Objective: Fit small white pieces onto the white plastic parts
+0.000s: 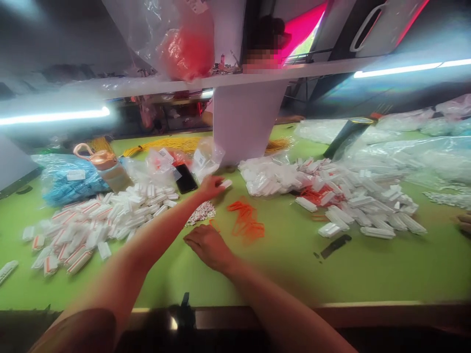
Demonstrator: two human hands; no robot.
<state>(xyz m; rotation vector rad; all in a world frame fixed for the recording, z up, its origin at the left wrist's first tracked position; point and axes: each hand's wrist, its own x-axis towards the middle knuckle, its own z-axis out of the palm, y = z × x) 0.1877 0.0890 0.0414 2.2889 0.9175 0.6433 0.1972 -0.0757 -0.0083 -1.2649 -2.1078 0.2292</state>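
Observation:
My left hand [212,187] reaches far forward over the green table [294,264] and pinches a small white plastic piece [225,184]. My right hand [208,245] lies knuckles up on the table with its fingers curled under; what is under them is hidden. Between the two hands lies a little heap of tiny white parts [200,213]. A scatter of orange plastic clips [246,219] sits just right of my right hand. A pile of white pieces with orange inserts [91,220] spreads out to the left.
A bigger pile of white pieces [353,196] covers the right side. A black phone [186,178], a bottle with a peach lid [106,166], a blue bag [66,179], clear bags [412,147] and yellow wires [176,143] lie farther back. A white post [245,120] stands in the middle. Another person's fingers [464,223] show at the right edge.

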